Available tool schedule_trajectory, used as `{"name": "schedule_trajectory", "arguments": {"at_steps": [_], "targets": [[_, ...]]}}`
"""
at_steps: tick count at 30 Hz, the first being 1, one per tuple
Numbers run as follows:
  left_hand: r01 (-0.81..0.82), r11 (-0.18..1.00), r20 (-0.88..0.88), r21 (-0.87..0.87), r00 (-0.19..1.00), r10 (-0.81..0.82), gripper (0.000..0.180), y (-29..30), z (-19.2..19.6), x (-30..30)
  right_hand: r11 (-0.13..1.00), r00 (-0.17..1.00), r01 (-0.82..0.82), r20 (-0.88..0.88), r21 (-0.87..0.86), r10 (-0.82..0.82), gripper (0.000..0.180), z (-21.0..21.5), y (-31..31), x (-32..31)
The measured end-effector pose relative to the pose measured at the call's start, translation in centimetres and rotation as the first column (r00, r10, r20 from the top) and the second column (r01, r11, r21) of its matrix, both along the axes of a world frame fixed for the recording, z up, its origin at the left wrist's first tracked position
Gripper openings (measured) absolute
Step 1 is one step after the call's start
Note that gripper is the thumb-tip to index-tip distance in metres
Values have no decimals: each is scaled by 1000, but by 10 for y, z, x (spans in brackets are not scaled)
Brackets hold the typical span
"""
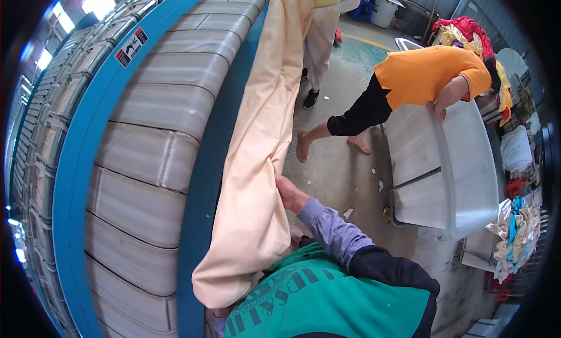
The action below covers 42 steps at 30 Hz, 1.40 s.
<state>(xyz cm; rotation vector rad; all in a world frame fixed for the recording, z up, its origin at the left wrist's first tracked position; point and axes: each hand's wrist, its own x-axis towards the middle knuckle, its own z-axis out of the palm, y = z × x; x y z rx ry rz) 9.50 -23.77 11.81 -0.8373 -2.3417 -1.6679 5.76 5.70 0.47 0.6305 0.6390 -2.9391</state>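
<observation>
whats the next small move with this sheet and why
Probably slide the right hand further up the sheet edge and pull it flat. The sheet hangs bunched and folded off the machine's blue edge, and its lower end sags near the person's chest. The left hand is not visible.

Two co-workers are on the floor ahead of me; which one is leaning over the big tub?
The person in the orange shirt, bent forward with an arm on the rim of the large pale tub. The other person stands upright beside the cream sheet.
</observation>
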Motion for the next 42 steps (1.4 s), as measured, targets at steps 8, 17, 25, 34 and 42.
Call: {"name": "schedule_trajectory", "arguments": {"at_steps": [8,17,25,34,42], "targets": [[41,999,611,13,790,-40,33,24,-122,-27,904,860,418,282,87,-425,38,-12,52,106],[395,897,848,200,388,-360,59,75,-113,-64,404,992,85,-116,911,53,22,24,-47,91],[501,811,558,-303,783,-276,30,173,-4,-103,127,869,144,-187,981,458,34,62,-57,86],[383,907,286,-174,901,-326,23,187,-2,-97,970,956,-110,-244,216,163,72,12,-3,86],[467,755,489,-460,843,-224,29,151,-67,-92,605,992,87,-122,792,18,38,-16,-95,91]]}}
